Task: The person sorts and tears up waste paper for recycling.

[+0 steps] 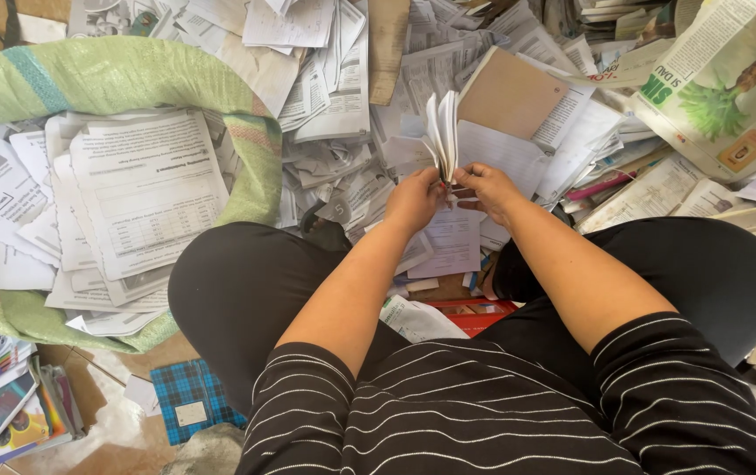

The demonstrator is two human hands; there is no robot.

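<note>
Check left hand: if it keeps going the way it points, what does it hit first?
The left hand points up and away; beyond the small booklet it pinches, likely the loose printed sheets, though depth is unclear.

A sack filled with sheets lies at the left of the frame; loose papers spread across the floor at the top and right; a checked notebook lies at the lower left.

Likely a waste-paper sorting room, loose papers heaped on floor, green woven sack

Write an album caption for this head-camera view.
Both hands, left and right, hold a small booklet above scattered papers.
</note>
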